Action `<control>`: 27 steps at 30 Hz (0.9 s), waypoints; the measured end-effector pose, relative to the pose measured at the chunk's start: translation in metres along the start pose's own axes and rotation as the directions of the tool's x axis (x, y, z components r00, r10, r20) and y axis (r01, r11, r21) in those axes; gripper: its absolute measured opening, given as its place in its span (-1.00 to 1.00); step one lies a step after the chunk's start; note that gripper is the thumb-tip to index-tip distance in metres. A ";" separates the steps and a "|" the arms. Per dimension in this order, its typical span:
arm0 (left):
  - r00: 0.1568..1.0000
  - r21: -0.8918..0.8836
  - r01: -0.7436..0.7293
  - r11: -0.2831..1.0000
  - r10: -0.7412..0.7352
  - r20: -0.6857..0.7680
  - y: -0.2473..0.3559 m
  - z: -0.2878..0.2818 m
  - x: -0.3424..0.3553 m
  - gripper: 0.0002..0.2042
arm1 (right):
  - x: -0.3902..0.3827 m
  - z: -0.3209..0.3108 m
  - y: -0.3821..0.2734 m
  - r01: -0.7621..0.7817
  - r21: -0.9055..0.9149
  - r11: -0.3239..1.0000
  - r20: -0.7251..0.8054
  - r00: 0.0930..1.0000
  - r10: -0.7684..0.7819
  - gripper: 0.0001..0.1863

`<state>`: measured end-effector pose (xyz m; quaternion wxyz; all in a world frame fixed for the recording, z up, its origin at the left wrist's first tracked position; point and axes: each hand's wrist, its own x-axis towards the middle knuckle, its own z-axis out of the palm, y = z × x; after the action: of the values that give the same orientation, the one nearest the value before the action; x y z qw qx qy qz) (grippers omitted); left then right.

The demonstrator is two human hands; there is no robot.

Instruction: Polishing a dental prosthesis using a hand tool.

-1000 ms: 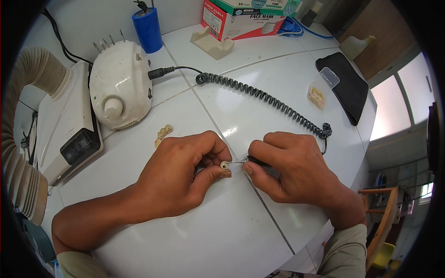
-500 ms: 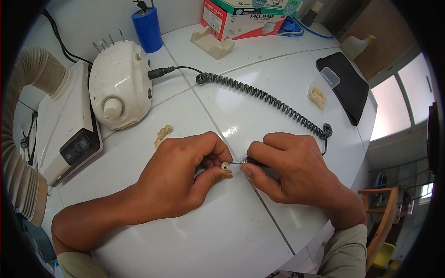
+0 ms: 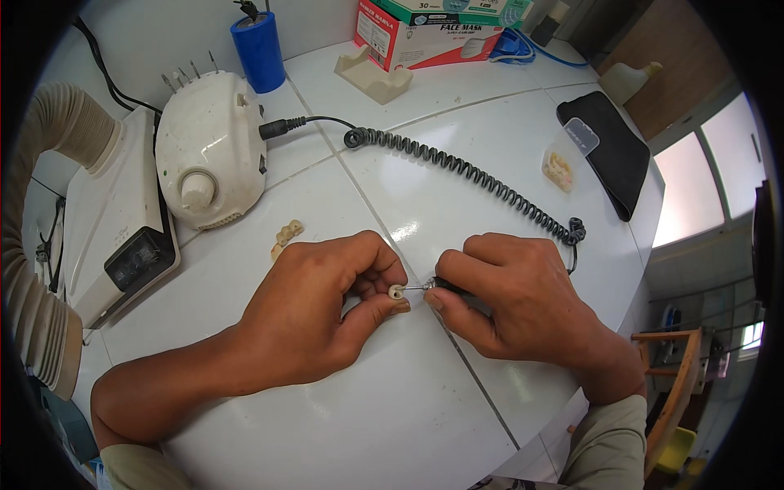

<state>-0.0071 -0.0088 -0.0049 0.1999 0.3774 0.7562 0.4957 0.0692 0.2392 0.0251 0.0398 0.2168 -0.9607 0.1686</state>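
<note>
Between thumb and fingers, my left hand point(image 3: 322, 302) pinches a small cream dental crown point(image 3: 396, 292) with a dark hole in its face. My right hand point(image 3: 523, 298) is closed around a dark rotary handpiece point(image 3: 445, 285), its grip mostly hidden by the fingers. The thin metal bur point(image 3: 414, 287) reaches left from the handpiece, its tip at the crown's edge. Whether the bur is spinning, I cannot tell. Just beyond my left knuckles lies a short row of cream teeth point(image 3: 287, 233), partly covered by the hand.
A black coiled cord point(image 3: 457, 167) runs from the white control box point(image 3: 208, 151) toward my right hand. At left stand a white machine point(image 3: 122, 220) and a ribbed hose point(image 3: 49, 245). Farther back are a blue cylinder point(image 3: 259, 53), a cream cradle point(image 3: 371, 77), boxes point(image 3: 425, 41), a small tooth container point(image 3: 558, 171) and a black pouch point(image 3: 608, 151).
Both hands keep nearly the same place and grip. The crown appears turned very slightly in my left fingers, with the bur still at its edge.
</note>
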 end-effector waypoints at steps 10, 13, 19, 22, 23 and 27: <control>1.000 0.018 -0.008 1.000 0.008 0.000 0.001 0.000 0.000 -0.80 | 0.000 0.002 -0.001 0.015 -0.016 1.000 -0.013 1.000 -0.015 -0.80; 1.000 -0.004 -0.004 1.000 0.004 -0.005 -0.001 0.001 0.000 -0.80 | 0.000 0.002 -0.001 0.007 -0.015 1.000 -0.007 1.000 -0.008 -0.81; 1.000 0.015 0.007 1.000 -0.007 -0.006 0.000 0.001 0.001 -0.82 | 0.000 0.002 -0.001 0.002 -0.005 1.000 0.003 1.000 -0.002 -0.81; 1.000 -0.019 0.012 1.000 -0.012 -0.020 0.000 0.002 0.001 -0.81 | 0.000 0.000 -0.002 -0.007 -0.005 1.000 0.008 1.000 0.007 -0.81; 1.000 -0.013 0.013 1.000 -0.013 -0.019 0.001 0.001 0.002 -0.81 | 0.000 0.000 -0.002 -0.008 -0.006 1.000 0.009 1.000 0.008 -0.81; 1.000 -0.016 -0.009 1.000 0.009 -0.021 -0.003 0.002 0.002 -0.81 | 0.000 0.000 -0.001 0.007 -0.010 1.000 0.008 1.000 -0.006 -0.81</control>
<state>-0.0083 -0.0070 -0.0086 0.1929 0.3741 0.7525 0.5066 0.0695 0.2380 0.0255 0.0377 0.2203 -0.9610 0.1630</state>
